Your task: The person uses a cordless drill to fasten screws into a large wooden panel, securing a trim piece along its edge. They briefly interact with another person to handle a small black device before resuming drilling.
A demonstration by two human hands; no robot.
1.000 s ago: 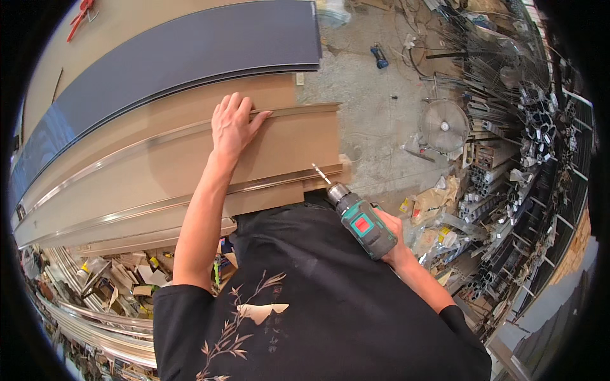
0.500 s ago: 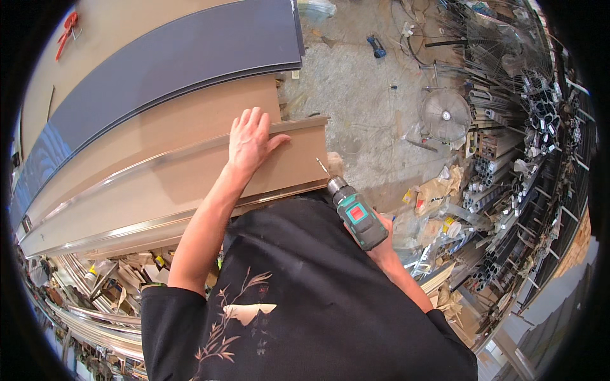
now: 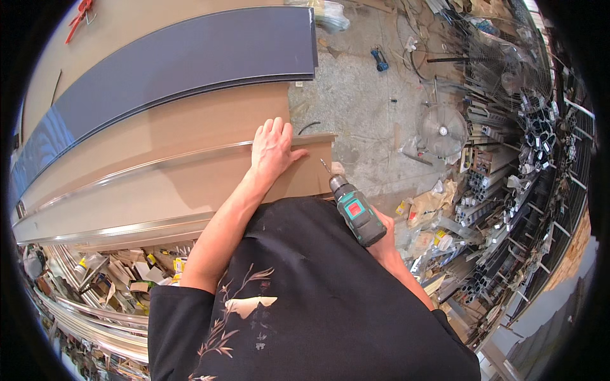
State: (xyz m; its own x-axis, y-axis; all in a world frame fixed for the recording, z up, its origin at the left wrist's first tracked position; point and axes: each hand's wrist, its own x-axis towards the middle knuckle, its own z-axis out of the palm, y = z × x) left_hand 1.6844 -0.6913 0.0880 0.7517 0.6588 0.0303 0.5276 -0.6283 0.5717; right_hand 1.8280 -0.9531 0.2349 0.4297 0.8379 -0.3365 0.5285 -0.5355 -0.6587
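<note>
My right hand (image 3: 384, 241) is wrapped around the handle of a green and black cordless drill (image 3: 359, 217). The drill's bit (image 3: 326, 166) points away from me, near the right end of a long brown metal channel (image 3: 190, 188) with raised edges. My left hand (image 3: 273, 150) grips the channel's far raised edge, fingers over it and thumb apart on the near side. Whether the bit touches the metal cannot be told. My shirt hides part of the near edge.
Dark grey panels (image 3: 210, 47) lie stacked beyond the channel, with red pliers (image 3: 79, 19) at the far left. On the floor are a blue tool (image 3: 379, 60) and a round fan (image 3: 443, 131). Metal profiles (image 3: 537, 136) fill the right side; scraps (image 3: 136, 273) lie at lower left.
The bench and channel sit slightly lower in view as my view shifts. My left hand has slid along the raised edge toward the channel's right end; the drill stays near that end.
</note>
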